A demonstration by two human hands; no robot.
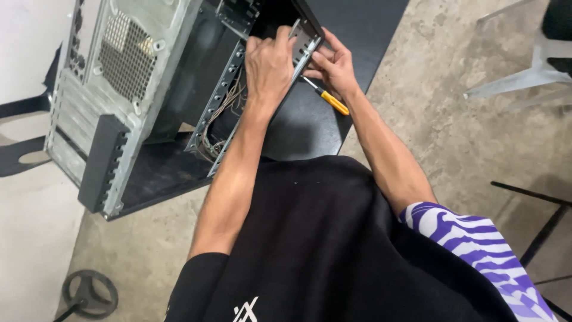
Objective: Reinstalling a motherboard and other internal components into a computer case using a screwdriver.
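An open grey metal computer case (128, 77) lies on a black table (333, 36). My left hand (268, 62) grips a small metal bracket (305, 43) at the case's upper edge. My right hand (335, 65) is closed around a screwdriver with a yellow handle (332, 102), its fingers also touching the bracket. The shaft points up toward the bracket, and the tip is hidden behind my fingers. Thin wires (221, 113) hang inside the case beside a perforated metal rail (217, 98).
A concrete floor (453, 113) surrounds the table. White chair legs (524, 77) stand at the upper right. Black metal legs (536, 232) show at the lower right, and a round black metal base (89, 292) lies at the lower left. A white wall is on the left.
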